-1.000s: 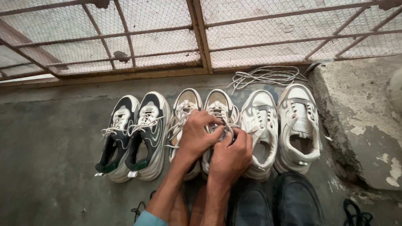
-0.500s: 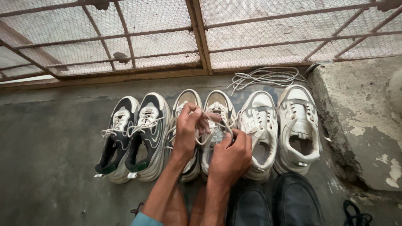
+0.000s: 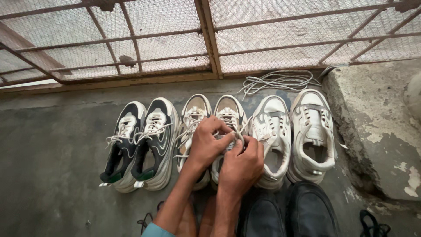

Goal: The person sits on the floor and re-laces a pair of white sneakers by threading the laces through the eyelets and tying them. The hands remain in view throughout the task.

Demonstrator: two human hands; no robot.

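Here both hands (image 3: 226, 151) pinch the white lace (image 3: 237, 133) of a beige-toed sneaker (image 3: 229, 109).

Grey concrete floor (image 3: 52, 149) — rusty mesh grille (image 3: 175, 39)

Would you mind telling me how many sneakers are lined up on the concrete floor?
6, in one row: two black-and-white sneakers on the left, two beige-and-white sneakers in the middle, partly under the hands, and two white laceless sneakers on the right.
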